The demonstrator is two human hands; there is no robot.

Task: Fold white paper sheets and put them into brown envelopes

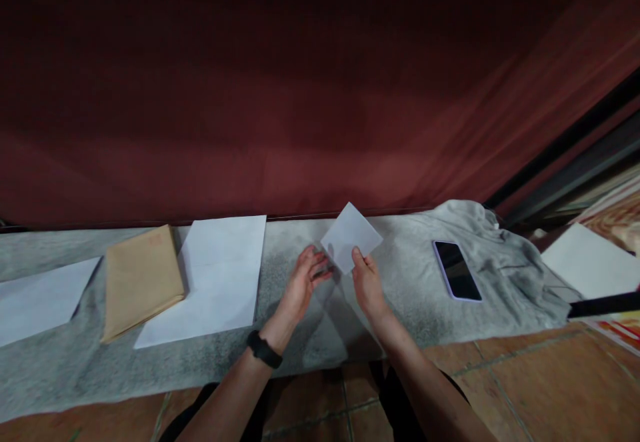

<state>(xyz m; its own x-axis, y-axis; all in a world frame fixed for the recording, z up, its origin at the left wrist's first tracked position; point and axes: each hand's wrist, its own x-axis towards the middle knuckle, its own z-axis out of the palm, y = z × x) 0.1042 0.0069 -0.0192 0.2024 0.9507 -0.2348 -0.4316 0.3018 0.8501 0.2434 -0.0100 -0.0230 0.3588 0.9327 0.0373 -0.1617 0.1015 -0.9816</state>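
"One square white sheet of paper [351,232] is raised over the grey cloth [410,309]. How's it held?"

"The right hand [369,287] pinches its lower-right edge, thumb on top, probably to leave most of the face uncovered. The left hand [299,282] has its grip loosely spread beside it, perhaps ready to steady it; I can't tell if they touch."

"And the flat brown paper packet [143,279]?"

"Partly over a large white sheet [225,275], perhaps weighing it down."

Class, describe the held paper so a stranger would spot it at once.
Along the red backdrop runs a grey cloth. Over its middle, the right hand holds the paper. Unlike the white sheets lying left, it is small and held.
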